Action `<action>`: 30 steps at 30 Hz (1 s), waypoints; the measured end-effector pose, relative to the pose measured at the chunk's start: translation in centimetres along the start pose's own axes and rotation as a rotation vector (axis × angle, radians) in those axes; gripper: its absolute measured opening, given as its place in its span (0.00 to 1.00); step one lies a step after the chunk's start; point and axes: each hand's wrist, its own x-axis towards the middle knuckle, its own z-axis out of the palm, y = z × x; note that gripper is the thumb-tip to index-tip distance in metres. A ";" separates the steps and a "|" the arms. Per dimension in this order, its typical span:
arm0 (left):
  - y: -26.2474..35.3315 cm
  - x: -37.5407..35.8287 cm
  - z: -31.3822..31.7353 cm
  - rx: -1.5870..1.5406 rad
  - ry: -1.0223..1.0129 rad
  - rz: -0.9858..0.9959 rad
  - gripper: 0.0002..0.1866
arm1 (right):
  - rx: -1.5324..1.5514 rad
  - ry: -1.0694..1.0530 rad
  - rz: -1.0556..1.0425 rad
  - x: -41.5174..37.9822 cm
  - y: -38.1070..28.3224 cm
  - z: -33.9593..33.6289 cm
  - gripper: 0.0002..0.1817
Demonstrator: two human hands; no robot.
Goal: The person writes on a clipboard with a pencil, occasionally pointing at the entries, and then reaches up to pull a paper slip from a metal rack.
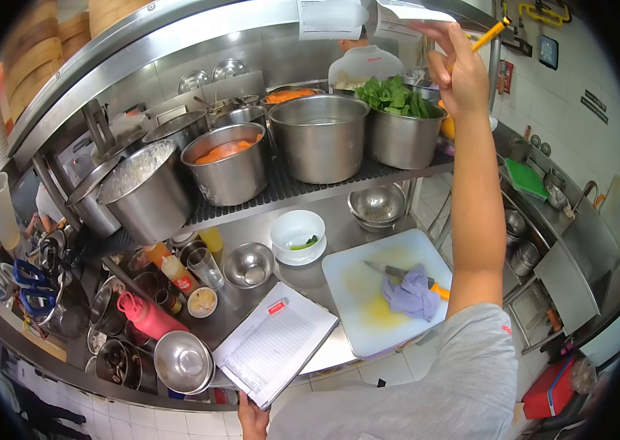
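My left hand (253,419) grips the lower edge of a notebook (278,345), its fingers mostly hidden underneath. The notebook's top sheet is lined and filled with writing, with a red label near the top. High at the upper right, my right hand (464,70) holds a yellow pen (489,37) that sticks out past the fingers. Its fingertips are right by a paper slip (407,16) hanging from the overhead rail. Another paper slip (330,20) hangs to the left. Below my right arm, a knife (391,270) and a purple cloth (411,295) lie on the white cutting board (347,323).
On the shelf stand a large metal pot (319,143), a pot of green leaves (396,99) and several others. Below are a white bowl (297,229), metal bowls (250,265) and a pink bottle (150,315). A person (365,64) stands behind the shelf.
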 end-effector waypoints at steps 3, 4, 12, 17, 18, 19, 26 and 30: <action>-0.2 -0.2 0.4 -0.054 -0.079 0.047 0.25 | -0.020 -0.018 0.049 -3.7 0.2 0.4 0.19; -0.2 0.0 0.3 -0.033 -0.027 0.040 0.24 | -0.038 -0.061 0.051 -5.5 0.8 0.2 0.20; 0.0 -0.2 2.2 -0.051 0.134 0.094 0.26 | 0.532 -0.020 0.661 -27.8 8.9 8.4 0.38; 0.1 -0.3 2.0 -0.013 0.208 0.040 0.24 | 0.343 -0.687 1.217 -44.0 13.8 9.9 0.27; 0.3 -0.5 2.2 -0.008 0.215 0.038 0.24 | 0.120 -0.811 1.204 -45.4 12.5 11.7 0.22; 0.4 -0.6 2.4 0.001 0.213 0.034 0.23 | 0.072 -0.858 1.210 -46.5 11.9 12.8 0.19; 0.5 -1.6 2.4 0.076 0.243 0.018 0.21 | 0.015 -0.968 1.208 -48.8 12.2 15.2 0.14; 0.1 -2.2 2.4 0.095 0.265 -0.019 0.19 | -0.030 -1.097 1.078 -50.7 13.2 14.8 0.14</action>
